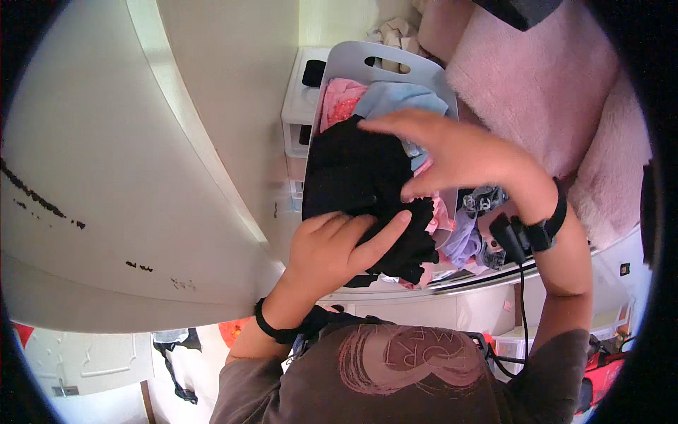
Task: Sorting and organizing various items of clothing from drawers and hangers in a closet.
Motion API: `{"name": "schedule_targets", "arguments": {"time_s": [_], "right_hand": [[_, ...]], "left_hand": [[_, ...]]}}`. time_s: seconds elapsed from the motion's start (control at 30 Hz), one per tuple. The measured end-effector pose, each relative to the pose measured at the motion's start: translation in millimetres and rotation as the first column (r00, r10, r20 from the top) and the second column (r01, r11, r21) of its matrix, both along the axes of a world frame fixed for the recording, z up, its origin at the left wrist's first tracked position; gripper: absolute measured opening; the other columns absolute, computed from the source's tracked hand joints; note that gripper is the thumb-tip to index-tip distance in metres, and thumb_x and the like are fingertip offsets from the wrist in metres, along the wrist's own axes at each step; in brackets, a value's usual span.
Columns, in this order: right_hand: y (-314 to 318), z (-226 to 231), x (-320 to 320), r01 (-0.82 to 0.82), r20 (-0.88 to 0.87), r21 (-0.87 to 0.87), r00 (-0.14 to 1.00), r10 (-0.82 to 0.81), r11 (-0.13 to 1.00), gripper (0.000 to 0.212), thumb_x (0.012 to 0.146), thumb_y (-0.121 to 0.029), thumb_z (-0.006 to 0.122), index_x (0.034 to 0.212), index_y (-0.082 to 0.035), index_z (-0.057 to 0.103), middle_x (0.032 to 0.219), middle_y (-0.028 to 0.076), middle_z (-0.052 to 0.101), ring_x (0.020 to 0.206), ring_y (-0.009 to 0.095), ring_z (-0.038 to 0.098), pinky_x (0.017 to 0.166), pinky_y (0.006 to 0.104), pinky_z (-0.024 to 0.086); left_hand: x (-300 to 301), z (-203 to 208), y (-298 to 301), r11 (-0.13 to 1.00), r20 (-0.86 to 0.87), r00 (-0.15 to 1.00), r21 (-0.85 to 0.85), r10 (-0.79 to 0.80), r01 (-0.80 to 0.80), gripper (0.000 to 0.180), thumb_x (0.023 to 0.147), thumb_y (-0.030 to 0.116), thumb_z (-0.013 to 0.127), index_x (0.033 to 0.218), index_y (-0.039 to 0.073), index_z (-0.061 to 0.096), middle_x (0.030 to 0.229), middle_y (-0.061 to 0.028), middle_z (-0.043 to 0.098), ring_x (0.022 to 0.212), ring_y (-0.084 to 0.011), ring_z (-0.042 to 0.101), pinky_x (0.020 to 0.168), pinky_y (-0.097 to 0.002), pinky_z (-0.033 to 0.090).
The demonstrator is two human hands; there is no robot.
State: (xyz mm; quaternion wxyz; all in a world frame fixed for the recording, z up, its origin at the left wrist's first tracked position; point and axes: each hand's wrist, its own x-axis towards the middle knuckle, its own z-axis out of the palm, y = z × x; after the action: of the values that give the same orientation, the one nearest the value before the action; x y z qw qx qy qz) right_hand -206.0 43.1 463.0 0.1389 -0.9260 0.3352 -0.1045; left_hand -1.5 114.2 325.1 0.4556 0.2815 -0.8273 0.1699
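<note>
A black garment, bunched and with a ruffled lower edge, lies over the near part of a pale grey plastic bin. My left hand is on the garment's near side, its fingers bent into the cloth and the thumb stretched over it. Above the garment's right side is my right hand, slightly blurred, with thumb and fingers wide apart and the fingertips at the cloth's far edge. Behind the garment, a light blue cloth and a pink cloth show inside the bin.
White plastic drawers stand left of the bin, beside a curved white panel. Fluffy pink bedding fills the right. Lavender clothing and a dark printed cloth lie right of the bin. A cable hangs from my right wrist.
</note>
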Motion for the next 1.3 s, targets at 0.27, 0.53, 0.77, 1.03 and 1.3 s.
{"name": "schedule_targets", "arguments": {"time_s": [0.27, 0.53, 0.77, 1.03, 1.3], "right_hand": [[43.4, 7.1, 20.9, -0.157, -0.087, 0.255, 0.979, 0.184, 0.954, 0.029, 0.072, -0.004, 0.063, 0.101, -0.002, 0.066, 0.092, 0.017, 0.065, 0.091, 0.032, 0.064, 0.079, 0.0401, 0.050], [-20.2, -2.0, 4.1, 0.034, 0.011, -0.644, 0.999, -0.035, 0.764, 0.024, 0.071, -0.004, 0.063, 0.095, -0.007, 0.066, 0.091, 0.013, 0.066, 0.085, 0.031, 0.065, 0.075, 0.0400, 0.051], [-46.6, 5.4, -10.1, 0.287, -0.121, -0.464, 0.917, -0.381, 0.838, 0.030, 0.076, -0.017, 0.068, 0.105, -0.011, 0.064, 0.094, 0.016, 0.065, 0.094, 0.036, 0.063, 0.079, 0.0448, 0.052], [57.0, 2.6, 43.4, -0.027, 0.101, -0.568, 0.990, 0.101, 0.823, 0.036, 0.066, -0.006, 0.067, 0.101, -0.008, 0.061, 0.098, 0.012, 0.064, 0.093, 0.033, 0.062, 0.079, 0.0423, 0.051], [27.7, 28.0, 8.6, 0.201, 0.159, 0.043, 0.966, -0.205, 0.979, 0.030, 0.077, -0.006, 0.062, 0.107, -0.007, 0.059, 0.090, 0.016, 0.065, 0.084, 0.032, 0.065, 0.074, 0.0428, 0.052]], "left_hand": [[-9.0, 3.0, 1.5, 0.958, -0.291, 0.945, -0.193, 0.151, -0.212, 0.051, 0.070, 0.018, 0.065, 0.118, 0.036, 0.065, 0.126, -0.0068, 0.057, 0.085, -0.0221, 0.054, 0.089, -0.0444, 0.041], [0.8, 0.1, 5.4, 0.983, -0.080, 0.989, -0.124, 0.124, -0.133, 0.043, 0.062, 0.019, 0.062, 0.104, 0.018, 0.070, 0.077, 0.0044, 0.052, 0.063, -0.0145, 0.044, 0.064, -0.0294, 0.039], [0.9, -7.8, 3.6, 0.988, -0.073, 0.990, -0.091, 0.122, -0.128, 0.039, 0.062, 0.018, 0.061, 0.100, 0.019, 0.071, 0.073, 0.0049, 0.051, 0.062, -0.0143, 0.043, 0.062, -0.0289, 0.037], [10.1, -6.1, -2.2, 0.983, -0.225, 0.966, -0.103, 0.126, -0.152, 0.055, 0.060, 0.011, 0.062, 0.115, 0.012, 0.068, 0.060, 0.0043, 0.048, 0.052, -0.0132, 0.041, 0.051, -0.0285, 0.030], [0.6, 1.7, 4.9, 0.979, -0.155, 0.970, -0.041, 0.189, -0.197, 0.052, 0.054, 0.014, 0.064, 0.104, 0.018, 0.074, 0.051, 0.0063, 0.033, 0.046, -0.0103, 0.036, 0.048, -0.0250, 0.028]]}}
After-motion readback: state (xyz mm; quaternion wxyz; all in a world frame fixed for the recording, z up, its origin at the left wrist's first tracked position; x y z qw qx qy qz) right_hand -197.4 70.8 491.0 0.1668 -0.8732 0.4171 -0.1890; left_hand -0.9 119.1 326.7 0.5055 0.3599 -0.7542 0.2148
